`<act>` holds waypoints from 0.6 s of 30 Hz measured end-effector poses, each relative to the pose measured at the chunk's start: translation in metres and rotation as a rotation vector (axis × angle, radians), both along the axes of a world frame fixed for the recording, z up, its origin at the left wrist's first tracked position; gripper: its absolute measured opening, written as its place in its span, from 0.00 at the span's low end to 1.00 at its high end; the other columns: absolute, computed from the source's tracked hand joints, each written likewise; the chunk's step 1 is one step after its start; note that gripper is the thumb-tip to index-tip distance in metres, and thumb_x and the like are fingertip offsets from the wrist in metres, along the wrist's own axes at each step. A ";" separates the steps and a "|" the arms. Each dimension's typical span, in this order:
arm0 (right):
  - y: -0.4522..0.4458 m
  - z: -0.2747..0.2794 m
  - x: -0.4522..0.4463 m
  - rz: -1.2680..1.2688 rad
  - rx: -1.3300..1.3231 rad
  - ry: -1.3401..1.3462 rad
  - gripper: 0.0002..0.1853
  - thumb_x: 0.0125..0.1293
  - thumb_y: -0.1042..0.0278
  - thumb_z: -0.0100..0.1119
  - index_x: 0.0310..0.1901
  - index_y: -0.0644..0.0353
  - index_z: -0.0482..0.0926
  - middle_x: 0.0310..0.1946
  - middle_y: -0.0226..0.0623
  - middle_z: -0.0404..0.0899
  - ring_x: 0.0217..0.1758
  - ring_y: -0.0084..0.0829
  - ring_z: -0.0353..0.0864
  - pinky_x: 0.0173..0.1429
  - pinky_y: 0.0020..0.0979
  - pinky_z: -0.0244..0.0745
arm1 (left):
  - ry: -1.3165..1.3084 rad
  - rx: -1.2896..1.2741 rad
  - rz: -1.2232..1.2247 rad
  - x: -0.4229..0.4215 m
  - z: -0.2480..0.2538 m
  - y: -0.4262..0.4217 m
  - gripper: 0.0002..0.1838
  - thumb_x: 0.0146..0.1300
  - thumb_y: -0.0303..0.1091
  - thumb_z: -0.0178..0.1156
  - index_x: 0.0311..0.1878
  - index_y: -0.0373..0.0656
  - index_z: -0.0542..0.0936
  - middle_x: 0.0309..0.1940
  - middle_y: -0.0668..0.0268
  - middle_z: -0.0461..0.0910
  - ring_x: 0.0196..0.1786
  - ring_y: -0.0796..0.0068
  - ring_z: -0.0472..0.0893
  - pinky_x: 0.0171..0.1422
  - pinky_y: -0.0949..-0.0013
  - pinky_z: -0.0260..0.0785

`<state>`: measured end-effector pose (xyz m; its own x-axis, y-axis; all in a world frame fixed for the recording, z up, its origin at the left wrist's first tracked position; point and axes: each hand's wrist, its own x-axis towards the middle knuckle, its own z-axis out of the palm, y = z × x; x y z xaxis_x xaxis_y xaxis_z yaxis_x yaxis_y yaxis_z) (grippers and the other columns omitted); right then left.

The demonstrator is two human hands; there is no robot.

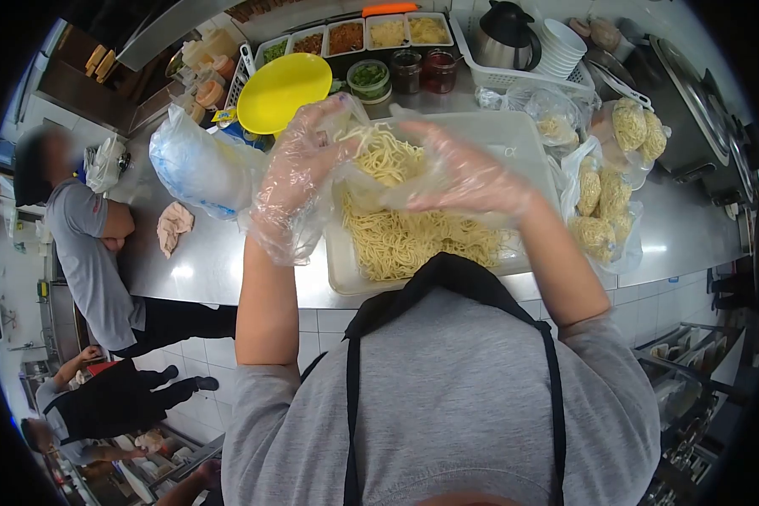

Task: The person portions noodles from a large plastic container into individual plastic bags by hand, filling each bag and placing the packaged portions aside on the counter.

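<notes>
Both hands wear clear plastic gloves above a large translucent tray [527, 135] of yellow noodles [413, 240]. Between them is a clear plastic bag [363, 181] with a clump of noodles [388, 160] in or behind it. My left hand [299, 173] is on the bag's left side, thumb and fingers curved around its edge. My right hand [468, 177] is on the other side, its fingers spread and slightly blurred, touching the bag near its opening. Loose noodles lie in the tray below the hands.
A yellow plate [283, 91], a roll of plastic bags [202, 164] and a pink cloth [174, 228] are at the left. Topping trays [388, 34] and jars [438, 71] line the back. Bagged noodles [603, 198] lie right. A person [97, 240] leans at the counter's left end.
</notes>
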<state>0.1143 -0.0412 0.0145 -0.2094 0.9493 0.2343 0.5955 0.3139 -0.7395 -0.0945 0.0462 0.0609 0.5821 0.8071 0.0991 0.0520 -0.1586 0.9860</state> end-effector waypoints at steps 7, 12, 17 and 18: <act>0.044 -0.055 0.005 -0.044 -0.250 0.314 0.24 0.55 0.69 0.62 0.55 0.54 0.70 0.52 0.36 0.72 0.54 0.34 0.72 0.55 0.40 0.70 | -0.148 0.074 0.046 -0.005 -0.006 -0.004 0.40 0.51 0.31 0.65 0.67 0.37 0.59 0.65 0.59 0.61 0.61 0.70 0.68 0.65 0.70 0.59; 0.019 0.064 0.015 0.170 -0.097 0.317 0.15 0.57 0.76 0.58 0.47 0.56 0.73 0.45 0.30 0.73 0.48 0.23 0.74 0.52 0.29 0.72 | -0.388 -0.208 -0.081 0.003 0.018 -0.036 0.41 0.50 0.23 0.63 0.68 0.35 0.56 0.68 0.57 0.56 0.68 0.71 0.59 0.65 0.72 0.57; 0.029 0.087 -0.006 0.222 0.333 0.222 0.23 0.53 0.67 0.67 0.51 0.57 0.72 0.46 0.30 0.71 0.48 0.24 0.74 0.55 0.29 0.72 | -0.306 -0.247 -0.146 0.017 0.040 -0.048 0.43 0.49 0.22 0.61 0.69 0.34 0.53 0.69 0.57 0.54 0.68 0.69 0.61 0.65 0.72 0.58; 0.031 0.087 -0.004 0.223 0.335 0.221 0.23 0.53 0.67 0.67 0.51 0.57 0.72 0.46 0.30 0.71 0.48 0.24 0.74 0.55 0.29 0.72 | -0.319 -0.218 -0.133 0.015 0.034 -0.043 0.43 0.49 0.22 0.61 0.69 0.33 0.53 0.69 0.57 0.54 0.65 0.69 0.64 0.64 0.72 0.59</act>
<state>0.1101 -0.0098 0.1012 -0.3107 0.7508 0.5829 0.3252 0.6602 -0.6771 -0.0790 0.0029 0.0946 0.6505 0.7489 0.1266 -0.2689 0.0711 0.9605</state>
